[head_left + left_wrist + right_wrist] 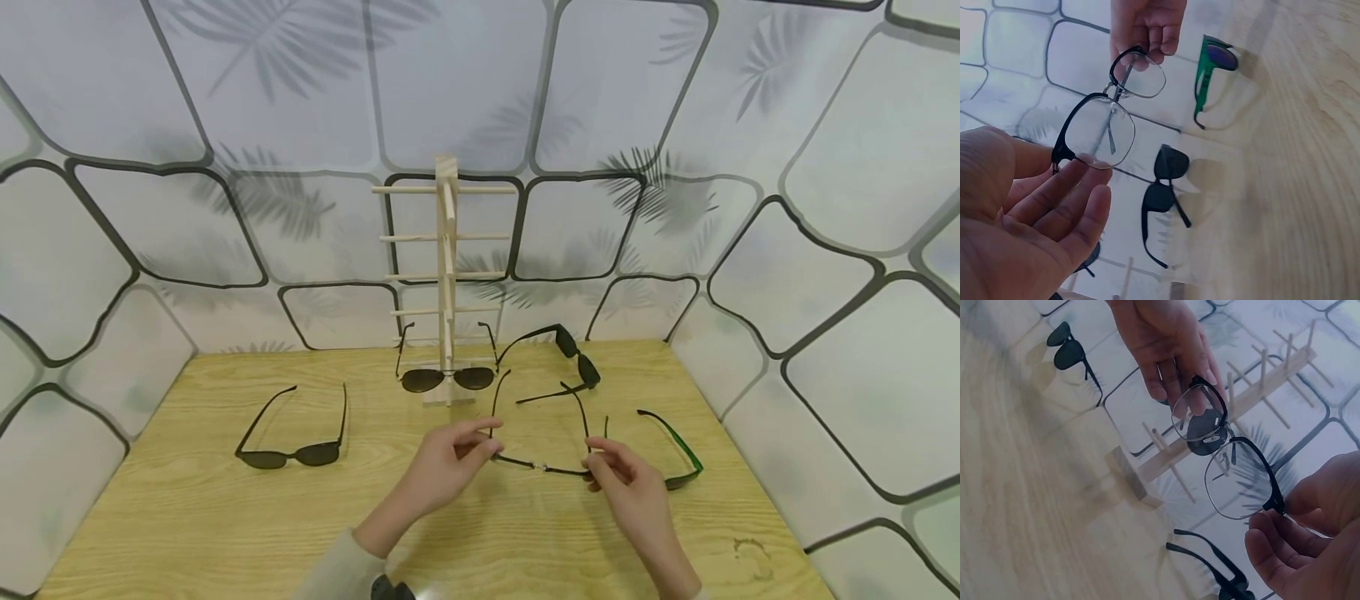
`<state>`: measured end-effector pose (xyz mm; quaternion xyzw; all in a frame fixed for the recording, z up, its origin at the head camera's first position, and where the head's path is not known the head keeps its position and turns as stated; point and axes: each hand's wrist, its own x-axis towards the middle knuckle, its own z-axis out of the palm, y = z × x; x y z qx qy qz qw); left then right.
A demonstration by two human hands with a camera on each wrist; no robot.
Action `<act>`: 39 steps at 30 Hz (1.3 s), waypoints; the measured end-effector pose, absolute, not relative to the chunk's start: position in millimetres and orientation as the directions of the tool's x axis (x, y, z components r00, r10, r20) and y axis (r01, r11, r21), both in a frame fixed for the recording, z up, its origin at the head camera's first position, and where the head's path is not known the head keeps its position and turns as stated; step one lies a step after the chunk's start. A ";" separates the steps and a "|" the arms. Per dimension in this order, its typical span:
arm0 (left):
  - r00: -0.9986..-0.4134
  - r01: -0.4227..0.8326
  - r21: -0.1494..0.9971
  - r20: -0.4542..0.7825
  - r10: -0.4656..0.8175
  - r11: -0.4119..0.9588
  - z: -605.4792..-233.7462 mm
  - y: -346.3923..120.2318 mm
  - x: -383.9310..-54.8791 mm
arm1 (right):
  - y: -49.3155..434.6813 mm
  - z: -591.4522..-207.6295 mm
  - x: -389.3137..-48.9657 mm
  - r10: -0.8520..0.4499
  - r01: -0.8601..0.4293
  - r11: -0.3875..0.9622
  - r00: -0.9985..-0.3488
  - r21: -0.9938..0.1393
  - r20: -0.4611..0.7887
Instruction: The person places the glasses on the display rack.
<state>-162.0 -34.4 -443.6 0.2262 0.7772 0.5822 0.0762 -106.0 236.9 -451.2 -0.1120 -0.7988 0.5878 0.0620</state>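
Note:
A pair of clear eyeglasses [566, 472] with black upper rims is held up between both hands, its temples unfolded and pointing away toward the back. My left hand [450, 458] pinches the left corner of the frame between thumb and fingers. At the opposite corner, my right hand [633, 496] grips near the hinge in the same way. In the left wrist view the thin metal lower rim of the eyeglasses [1072, 128] shows beside the left fingertips. The right wrist view shows the right thumb and fingers on the black corner of the eyeglasses [1274, 499].
A wooden peg rack [446, 250] stands at the back, with aviator sunglasses [475, 378] on its lower part. Black sunglasses [318, 454] lie at the left. Another black pair [587, 372] rests right of the rack. Green-framed sunglasses [688, 455] sit beyond the right hand. Patterned walls surround the table [187, 500].

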 end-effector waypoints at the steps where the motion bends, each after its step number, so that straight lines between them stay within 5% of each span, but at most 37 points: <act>1: -0.888 0.266 0.937 0.148 0.434 0.224 -440.7 -35.3 -161.6 | 236.3 -448.6 -106.4 0.251 0.097 0.288 -0.968 -0.953 -0.022; 13: -0.904 0.290 0.933 0.193 0.382 0.214 -415.7 -48.6 -160.5 | 227.2 -424.6 -116.1 0.200 -0.079 0.310 -0.969 -0.948 0.146; 39: -0.937 0.317 0.923 0.270 0.221 0.217 -391.5 -89.3 -166.1 | 191.1 -400.8 -157.0 0.010 -0.257 0.318 -0.962 -0.913 0.274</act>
